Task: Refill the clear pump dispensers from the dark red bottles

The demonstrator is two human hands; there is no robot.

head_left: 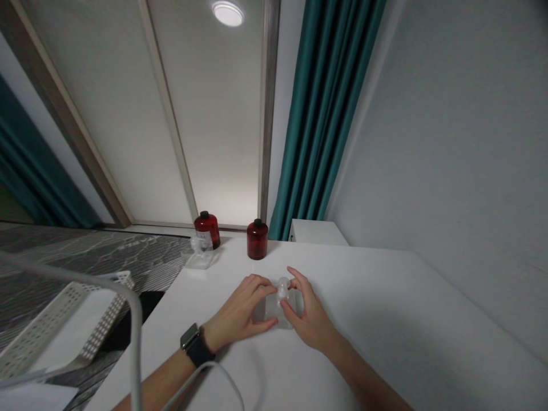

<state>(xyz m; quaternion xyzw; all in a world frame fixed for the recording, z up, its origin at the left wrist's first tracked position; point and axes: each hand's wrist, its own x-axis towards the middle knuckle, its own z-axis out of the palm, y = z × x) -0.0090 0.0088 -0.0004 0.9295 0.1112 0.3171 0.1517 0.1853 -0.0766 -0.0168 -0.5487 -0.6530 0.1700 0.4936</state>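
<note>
A small clear bottle with a squarish base stands on the white table between my hands, topped by a rounded clear stopper. From the left, my left hand grips the bottle, its fingers near the neck and its thumb low at the front. My right hand closes around the stopper from the right, with the thumb in front and the fingers behind. Whether the stopper is seated or loose cannot be made out. A similar clear container with a round top stands at the table's back left corner.
Two dark red bottles with black caps, one on the left and one nearer the middle, stand along the back of the white table. Left of the table lies a white perforated basket. A pale cable crosses the foreground.
</note>
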